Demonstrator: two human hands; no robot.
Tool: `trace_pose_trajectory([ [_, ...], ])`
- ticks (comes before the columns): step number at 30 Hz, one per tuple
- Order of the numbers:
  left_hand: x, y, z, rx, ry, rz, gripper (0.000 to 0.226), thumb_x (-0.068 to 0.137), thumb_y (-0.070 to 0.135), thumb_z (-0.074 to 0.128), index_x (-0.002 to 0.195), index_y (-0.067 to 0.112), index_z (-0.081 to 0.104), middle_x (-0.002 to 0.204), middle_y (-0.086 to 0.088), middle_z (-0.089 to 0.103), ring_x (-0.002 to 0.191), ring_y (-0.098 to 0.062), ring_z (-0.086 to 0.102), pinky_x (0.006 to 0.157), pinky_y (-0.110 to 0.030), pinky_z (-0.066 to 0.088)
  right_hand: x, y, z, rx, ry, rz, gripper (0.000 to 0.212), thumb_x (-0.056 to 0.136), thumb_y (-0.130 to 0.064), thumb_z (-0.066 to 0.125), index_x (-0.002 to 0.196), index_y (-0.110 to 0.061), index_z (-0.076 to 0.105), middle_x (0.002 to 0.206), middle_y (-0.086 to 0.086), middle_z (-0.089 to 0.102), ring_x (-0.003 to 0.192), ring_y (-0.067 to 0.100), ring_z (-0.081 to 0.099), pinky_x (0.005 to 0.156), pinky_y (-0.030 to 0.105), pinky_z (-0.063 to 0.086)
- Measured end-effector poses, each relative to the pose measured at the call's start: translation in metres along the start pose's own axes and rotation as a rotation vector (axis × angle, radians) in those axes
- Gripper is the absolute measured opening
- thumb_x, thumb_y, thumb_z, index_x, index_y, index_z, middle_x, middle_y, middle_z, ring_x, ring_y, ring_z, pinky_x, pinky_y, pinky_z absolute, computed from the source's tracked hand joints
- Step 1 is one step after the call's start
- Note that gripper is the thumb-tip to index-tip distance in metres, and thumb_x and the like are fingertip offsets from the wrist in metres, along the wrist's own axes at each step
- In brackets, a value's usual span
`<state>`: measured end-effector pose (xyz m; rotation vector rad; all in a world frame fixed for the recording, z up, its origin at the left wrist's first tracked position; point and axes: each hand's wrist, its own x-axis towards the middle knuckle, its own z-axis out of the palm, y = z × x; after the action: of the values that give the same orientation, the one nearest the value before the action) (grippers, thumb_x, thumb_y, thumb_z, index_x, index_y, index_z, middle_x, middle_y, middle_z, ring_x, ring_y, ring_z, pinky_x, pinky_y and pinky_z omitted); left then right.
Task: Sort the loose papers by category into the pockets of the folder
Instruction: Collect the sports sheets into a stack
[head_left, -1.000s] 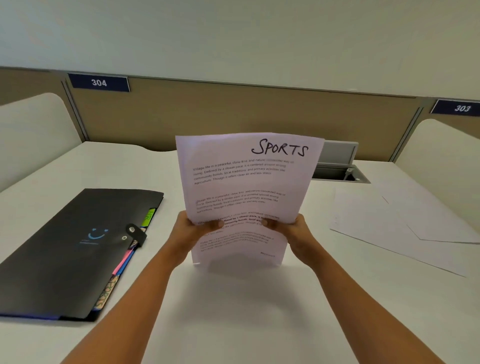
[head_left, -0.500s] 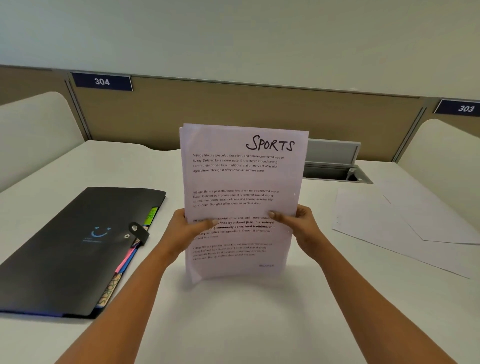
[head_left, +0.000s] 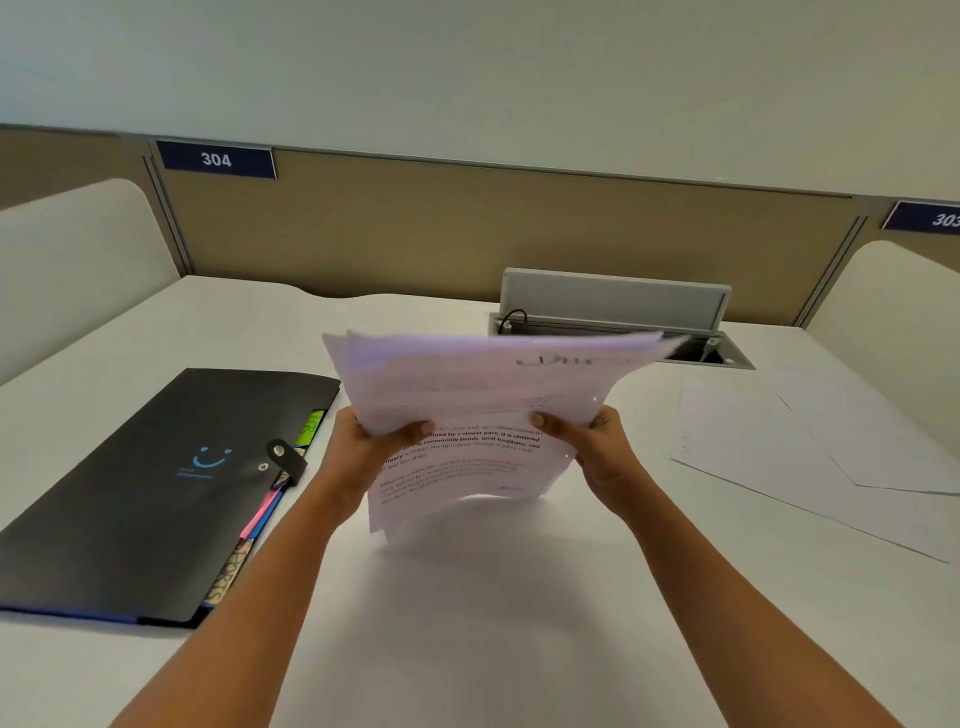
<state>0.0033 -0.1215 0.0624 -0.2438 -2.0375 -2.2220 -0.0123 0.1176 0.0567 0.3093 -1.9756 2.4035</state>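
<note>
Left hand (head_left: 363, 447) and right hand (head_left: 597, 449) clamped on opposite side edges of a sheaf of papers (head_left: 467, 415), thumbs on the printed face, top half flopped away and blurred, handwritten heading unreadable, bold "community bonds, local traditions" legible between the thumbs. At 9 o'clock of the hands, black folder (head_left: 156, 483) flat on the desk (head_left: 467, 623), closed, smiley logo, side tab reading "SPORTS". At 3 o'clock, loose sheets (head_left: 810, 457); at 11 and 2 o'clock, plates "304" (head_left: 215, 159) and "303" (head_left: 930, 218).

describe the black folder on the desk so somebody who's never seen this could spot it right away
Start from the white desk below the 304 sign. On its left side, beside the left hand, lies the black folder, closed with a snap strap. Unlike the plain white sheets lying opposite, it is dark, with a blue smile logo and coloured tabs.
</note>
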Motion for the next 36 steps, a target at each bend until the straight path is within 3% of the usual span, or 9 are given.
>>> trace_pose_trajectory([
  [6, -0.009, -0.010, 0.003, 0.037, 0.019, -0.053, 0.040, 0.075, -0.003, 0.068, 0.088, 0.034, 0.065, 0.079, 0.021, 0.072, 0.080, -0.006, 0.067, 0.070, -0.024, 0.058, -0.009, 0.016, 0.001, -0.057, 0.025, 0.035, 0.038, 0.060, -0.007, 0.076, 0.094, -0.023, 0.070, 0.096, -0.002, 0.074, 0.089, 0.018, 0.069, 0.078, 0.033, 0.057],
  [11, -0.006, -0.005, 0.005, 0.084, 0.057, -0.033, 0.033, 0.078, 0.001, 0.067, 0.090, 0.031, 0.061, 0.088, 0.009, 0.068, 0.084, -0.016, 0.063, 0.072, -0.031, 0.054, -0.008, 0.009, 0.001, -0.084, 0.011, 0.047, 0.039, 0.061, -0.009, 0.076, 0.099, -0.019, 0.069, 0.099, 0.000, 0.074, 0.090, 0.020, 0.069, 0.074, 0.031, 0.057],
  [13, -0.009, -0.006, 0.007, 0.098, 0.052, -0.039, 0.032, 0.080, 0.004, 0.065, 0.089, 0.034, 0.059, 0.089, 0.011, 0.066, 0.082, -0.012, 0.063, 0.066, -0.026, 0.053, -0.008, 0.009, 0.002, -0.111, 0.003, 0.074, 0.040, 0.062, -0.011, 0.077, 0.099, -0.023, 0.069, 0.102, 0.001, 0.073, 0.094, 0.023, 0.069, 0.078, 0.037, 0.057],
  [16, -0.013, -0.003, 0.008, 0.124, 0.056, -0.040, 0.031, 0.082, 0.006, 0.064, 0.086, 0.036, 0.057, 0.071, 0.022, 0.068, 0.068, -0.001, 0.066, 0.052, -0.013, 0.051, -0.007, 0.006, 0.005, -0.134, -0.021, 0.083, 0.038, 0.065, -0.011, 0.077, 0.099, -0.026, 0.068, 0.103, 0.003, 0.072, 0.094, 0.027, 0.068, 0.079, 0.041, 0.057],
  [22, -0.015, -0.003, 0.001, 0.093, 0.086, -0.077, 0.026, 0.082, 0.007, 0.064, 0.085, 0.032, 0.061, 0.076, 0.019, 0.068, 0.079, -0.008, 0.062, 0.064, -0.024, 0.050, -0.010, 0.009, 0.011, -0.125, -0.021, 0.096, 0.033, 0.064, -0.014, 0.076, 0.096, -0.023, 0.070, 0.101, 0.006, 0.073, 0.093, 0.028, 0.068, 0.080, 0.042, 0.057],
  [25, -0.024, -0.017, -0.002, 0.062, 0.083, -0.154, 0.023, 0.083, 0.004, 0.061, 0.097, 0.023, 0.063, 0.089, 0.010, 0.065, 0.084, -0.009, 0.061, 0.070, -0.028, 0.050, -0.017, 0.024, 0.016, -0.138, -0.004, 0.146, 0.033, 0.064, -0.017, 0.074, 0.096, -0.024, 0.070, 0.099, 0.003, 0.073, 0.092, 0.027, 0.068, 0.079, 0.041, 0.057],
  [29, -0.035, -0.030, -0.003, 0.066, 0.074, -0.181, 0.027, 0.086, 0.005, 0.058, 0.109, 0.021, 0.057, 0.092, 0.013, 0.062, 0.084, -0.004, 0.059, 0.065, -0.015, 0.051, -0.020, 0.029, 0.018, -0.131, 0.011, 0.149, 0.031, 0.066, -0.018, 0.076, 0.096, -0.024, 0.069, 0.099, 0.002, 0.073, 0.090, 0.024, 0.069, 0.079, 0.041, 0.057],
  [36, -0.037, -0.035, -0.022, 0.133, 0.209, -0.238, 0.013, 0.090, 0.020, 0.055, 0.102, 0.017, 0.058, 0.090, 0.005, 0.064, 0.080, -0.015, 0.062, 0.062, -0.019, 0.052, -0.013, 0.029, 0.033, -0.202, -0.036, 0.185, 0.015, 0.082, -0.015, 0.066, 0.096, -0.021, 0.068, 0.098, 0.000, 0.073, 0.089, 0.020, 0.070, 0.080, 0.035, 0.057],
])
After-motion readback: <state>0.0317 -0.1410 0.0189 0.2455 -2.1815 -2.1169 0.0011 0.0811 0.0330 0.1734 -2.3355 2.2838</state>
